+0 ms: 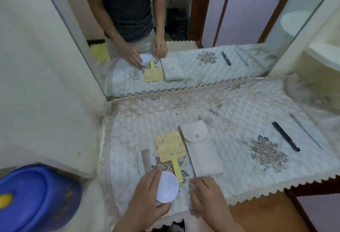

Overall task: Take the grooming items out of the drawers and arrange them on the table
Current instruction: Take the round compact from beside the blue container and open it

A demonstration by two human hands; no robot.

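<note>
My left hand grips a round white jar near the table's front edge, fingers wrapped round its left side. My right hand hovers just to the right of the jar, fingers curled and blurred, holding nothing I can see. Behind the jar lies a yellow hand mirror with coloured dots, its handle pointing at the jar. A pale comb lies left of the mirror. A beige snap pouch lies right of it. Far right lie a black comb and a thin metal tool.
A quilted white cloth with a scalloped edge covers the table. A wall mirror stands behind and reflects the items and a person. A blue plastic lid sits low at the left. Brown wooden furniture is below the table edge at the right.
</note>
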